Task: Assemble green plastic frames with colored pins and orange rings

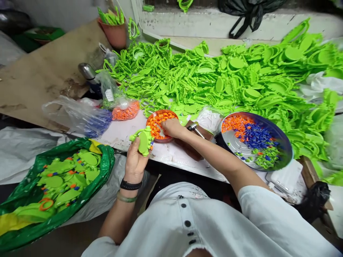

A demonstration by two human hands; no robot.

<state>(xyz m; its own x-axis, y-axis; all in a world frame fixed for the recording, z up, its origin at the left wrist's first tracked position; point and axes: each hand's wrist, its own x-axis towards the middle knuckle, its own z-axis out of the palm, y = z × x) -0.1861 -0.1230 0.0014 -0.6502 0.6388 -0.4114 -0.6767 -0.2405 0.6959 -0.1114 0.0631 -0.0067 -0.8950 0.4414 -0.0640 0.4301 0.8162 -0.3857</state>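
Observation:
My left hand (135, 157) grips a lime-green moulded plastic piece (143, 141) with small orange and blue bits at its edge. My right hand (173, 127) reaches over to a round orange dish (162, 111) filled with small orange parts, its fingertips at the dish's near side. Whether those fingers pinch anything is hidden. Beyond the dish lies a large heap of lime-green plastic pieces (214, 71). A round metal pan (284, 142) of orange, blue and green small parts stands to the right of my right forearm.
A green bag (18, 200) of assembled pieces lies at the lower left. Plastic bags of blue (98, 123) and orange (125, 110) parts rest on the white work surface (123, 132). A metal tool (195, 130) lies on a brown pad. Cardboard (40, 78) covers the far left.

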